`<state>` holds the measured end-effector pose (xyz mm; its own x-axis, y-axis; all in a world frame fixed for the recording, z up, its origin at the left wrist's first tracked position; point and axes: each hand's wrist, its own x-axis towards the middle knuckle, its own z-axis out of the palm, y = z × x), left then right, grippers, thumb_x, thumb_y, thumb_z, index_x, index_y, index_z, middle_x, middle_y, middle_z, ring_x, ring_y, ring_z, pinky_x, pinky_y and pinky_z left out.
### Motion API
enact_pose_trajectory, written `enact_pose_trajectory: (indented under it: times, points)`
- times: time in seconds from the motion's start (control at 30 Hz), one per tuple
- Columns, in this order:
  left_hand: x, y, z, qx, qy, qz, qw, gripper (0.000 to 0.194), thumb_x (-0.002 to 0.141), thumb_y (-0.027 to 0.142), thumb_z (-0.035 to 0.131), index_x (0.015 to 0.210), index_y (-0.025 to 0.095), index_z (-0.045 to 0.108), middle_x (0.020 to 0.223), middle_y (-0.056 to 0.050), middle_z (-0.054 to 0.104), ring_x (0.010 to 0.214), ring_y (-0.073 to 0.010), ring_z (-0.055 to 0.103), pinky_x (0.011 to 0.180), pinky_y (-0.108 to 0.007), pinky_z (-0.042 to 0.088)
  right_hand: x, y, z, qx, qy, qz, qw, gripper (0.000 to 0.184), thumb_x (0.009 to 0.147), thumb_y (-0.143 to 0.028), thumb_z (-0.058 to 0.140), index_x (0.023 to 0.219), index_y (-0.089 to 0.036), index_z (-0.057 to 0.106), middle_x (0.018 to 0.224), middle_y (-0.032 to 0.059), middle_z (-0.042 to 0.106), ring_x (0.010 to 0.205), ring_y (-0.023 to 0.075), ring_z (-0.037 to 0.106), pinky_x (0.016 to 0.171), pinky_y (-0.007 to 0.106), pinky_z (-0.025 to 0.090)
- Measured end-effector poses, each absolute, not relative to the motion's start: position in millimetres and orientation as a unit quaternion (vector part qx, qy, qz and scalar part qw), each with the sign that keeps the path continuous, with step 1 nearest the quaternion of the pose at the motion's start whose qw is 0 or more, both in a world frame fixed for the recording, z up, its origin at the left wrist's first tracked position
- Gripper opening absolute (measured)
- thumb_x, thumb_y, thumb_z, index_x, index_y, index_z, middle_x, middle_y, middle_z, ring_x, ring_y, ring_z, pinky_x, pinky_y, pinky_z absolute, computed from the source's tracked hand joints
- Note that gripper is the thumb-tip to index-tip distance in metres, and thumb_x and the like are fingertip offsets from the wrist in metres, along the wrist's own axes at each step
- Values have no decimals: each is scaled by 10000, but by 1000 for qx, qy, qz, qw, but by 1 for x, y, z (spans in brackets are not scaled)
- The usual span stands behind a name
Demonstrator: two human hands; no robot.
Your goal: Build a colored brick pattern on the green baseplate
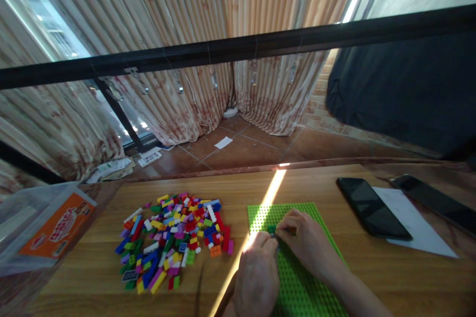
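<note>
Head view shows hands (257, 275) (307, 241) over baseplate (294, 282), blurred label (57, 225).

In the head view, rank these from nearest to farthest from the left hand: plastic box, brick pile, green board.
From the left hand:
1. Green board: at its fingers.
2. Brick pile: to its left.
3. Plastic box: far left, past the pile.

This looks like a room in a home; long patterned curtains (178, 10) hang across the far side, with window glass (48, 20) showing at far left; reddish-brown floor tiles (253, 143) lie beyond the near wooden tabletop (305, 183); on it, colourful toy bricks (173, 237) spread at left and a phone (374, 208) lies at right.
</note>
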<state>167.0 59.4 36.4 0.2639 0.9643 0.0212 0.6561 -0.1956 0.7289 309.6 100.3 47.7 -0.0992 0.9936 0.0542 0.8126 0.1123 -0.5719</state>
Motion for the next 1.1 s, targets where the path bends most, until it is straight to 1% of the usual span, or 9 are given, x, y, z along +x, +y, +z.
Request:
enact_pose_trajectory:
  times: [0.33,0.5,0.67,0.8,0.9,0.97,1.03,1.1]
  points:
    - [170,59,39,739,559,227,299,338,885,79,322,867,205,636,905,-43,627,834,-165,577,749,-256,426,309,101,45,-628,-721,201,212,197,774,-146,567,627,-220,676,756,13,654,768,173,581,720,270,411]
    - [168,59,40,730,564,243,299,295,873,94,367,857,207,639,924,-35,630,875,-171,570,786,-266,426,312,101,45,-615,-724,220,220,199,771,-178,561,620,-230,679,744,5,659,747,170,602,695,265,423]
    - [162,56,40,735,553,243,307,289,849,92,388,906,220,640,949,-33,635,885,-179,571,767,-273,433,320,104,32,-611,-712,235,255,200,792,-293,550,672,-244,701,775,19,697,734,190,631,682,285,452]
    - [157,53,39,711,561,281,316,252,842,143,452,964,253,643,970,-17,647,937,-185,568,807,-278,442,321,109,27,-640,-667,217,314,196,776,-358,547,740,-245,703,810,31,725,764,217,656,686,303,472]
    - [149,57,40,703,579,304,279,216,838,164,478,939,241,652,958,-26,656,932,-193,572,818,-301,453,314,109,33,-642,-650,199,354,240,769,-417,537,746,-240,698,821,38,729,778,228,663,688,314,480]
    - [140,63,43,694,589,328,251,211,832,148,481,917,225,658,919,-29,667,899,-186,585,818,-305,462,307,107,39,-630,-654,196,371,272,778,-453,528,759,-239,695,819,34,724,780,226,660,695,318,480]
    - [126,70,47,675,601,360,231,216,828,129,482,917,211,661,896,-28,676,881,-176,598,823,-300,470,298,104,43,-613,-665,198,378,272,799,-456,523,768,-239,685,815,25,713,784,216,654,712,317,478]
    - [107,78,53,657,616,385,203,225,830,119,474,930,195,661,921,-38,679,904,-179,604,848,-312,469,289,100,44,-594,-683,195,377,250,824,-432,521,763,-242,671,816,16,699,790,206,644,731,316,471]
